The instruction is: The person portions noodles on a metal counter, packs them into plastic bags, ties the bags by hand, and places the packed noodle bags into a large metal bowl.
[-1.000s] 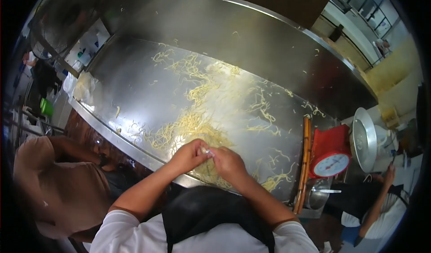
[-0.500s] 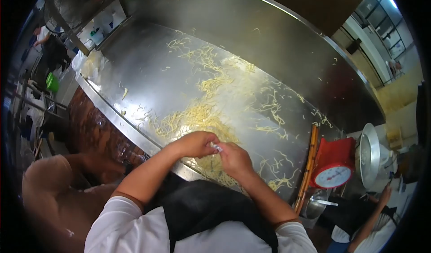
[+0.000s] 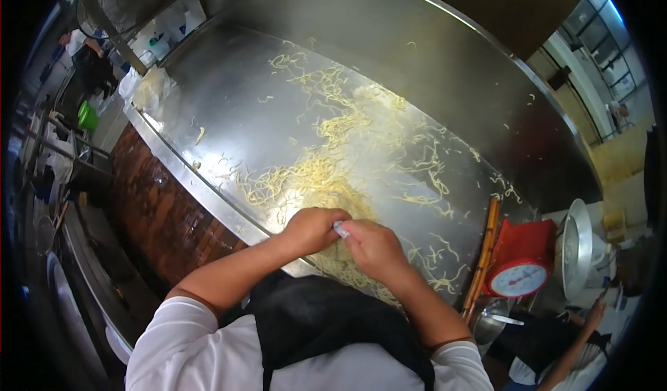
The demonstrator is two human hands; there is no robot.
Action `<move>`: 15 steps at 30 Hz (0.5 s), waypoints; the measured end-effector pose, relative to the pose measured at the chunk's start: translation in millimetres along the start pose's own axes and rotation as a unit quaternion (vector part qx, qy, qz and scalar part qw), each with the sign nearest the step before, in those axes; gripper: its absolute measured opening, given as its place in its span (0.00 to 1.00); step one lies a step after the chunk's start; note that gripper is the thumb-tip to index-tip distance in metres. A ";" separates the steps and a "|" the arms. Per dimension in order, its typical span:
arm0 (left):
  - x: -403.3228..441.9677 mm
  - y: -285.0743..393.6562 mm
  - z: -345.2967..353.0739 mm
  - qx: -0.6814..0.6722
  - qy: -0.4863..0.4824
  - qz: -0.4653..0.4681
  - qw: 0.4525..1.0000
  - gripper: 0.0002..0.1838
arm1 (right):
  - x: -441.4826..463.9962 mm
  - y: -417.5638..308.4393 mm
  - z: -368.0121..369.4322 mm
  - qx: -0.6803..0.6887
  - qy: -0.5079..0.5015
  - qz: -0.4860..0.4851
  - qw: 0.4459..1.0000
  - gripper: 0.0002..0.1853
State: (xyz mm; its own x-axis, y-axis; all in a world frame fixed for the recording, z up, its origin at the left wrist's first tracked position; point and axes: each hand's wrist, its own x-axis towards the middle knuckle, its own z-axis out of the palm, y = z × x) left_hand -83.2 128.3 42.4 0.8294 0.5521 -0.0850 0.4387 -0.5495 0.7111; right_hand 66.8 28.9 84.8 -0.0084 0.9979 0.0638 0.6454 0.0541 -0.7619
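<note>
My left hand and my right hand meet close in front of my apron, fingers closed in a pinch. Between them is the bunched, whitish neck of a clear plastic bag. The bag's body hangs below and behind my hands, mostly hidden, with yellow noodles showing there. Just beyond my hands, a heap of loose yellow noodles lies on the steel worktop. Thinner strands are scattered toward the back and right.
At right stand bamboo sticks, a red dial scale, a metal pan and a metal bowl with a spoon. Plastic bags sit at the worktop's left corner. Another person's arm is at lower right.
The person who was close at my left has left the view. My hands still pinch the bag's neck, turned slightly. The whole scene has shifted a little to the right.
</note>
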 end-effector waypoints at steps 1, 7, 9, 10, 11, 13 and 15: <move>-4.3 -0.9 4.2 -0.056 0.013 -0.006 0.998 0.11 | -0.1 -2.8 -0.3 0.020 0.005 0.008 1.000 0.09; -22.2 -4.1 -1.1 -0.312 0.059 -0.106 0.942 0.14 | 9.2 -12.5 1.7 0.142 0.070 0.015 0.987 0.08; -27.8 -1.6 -11.0 -0.341 0.077 -0.111 0.930 0.19 | 13.4 -13.2 -3.7 0.155 0.076 0.052 0.984 0.09; -33.5 1.1 -18.0 -0.351 0.083 -0.125 0.924 0.20 | 14.0 -9.6 -0.5 0.155 0.080 0.071 0.982 0.09; -39.0 6.7 -27.9 -0.362 0.088 -0.139 0.918 0.20 | 13.7 -7.4 3.6 0.165 0.069 0.086 0.980 0.09; -50.1 11.5 -48.8 -0.390 0.122 -0.154 0.899 0.21 | 12.7 -6.2 12.3 0.184 0.047 0.116 0.975 0.09; -62.4 11.1 -68.0 -0.413 0.153 -0.164 0.883 0.22 | 12.3 -11.2 23.3 0.199 0.033 0.116 0.973 0.09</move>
State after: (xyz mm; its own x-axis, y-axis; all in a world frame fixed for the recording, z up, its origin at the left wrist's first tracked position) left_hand -153.6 130.5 103.1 0.5170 0.8095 -0.2781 0.1308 0.2464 0.9603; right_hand 41.7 41.4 79.0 0.1590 0.9813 -0.1082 0.2771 -0.1496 -0.9491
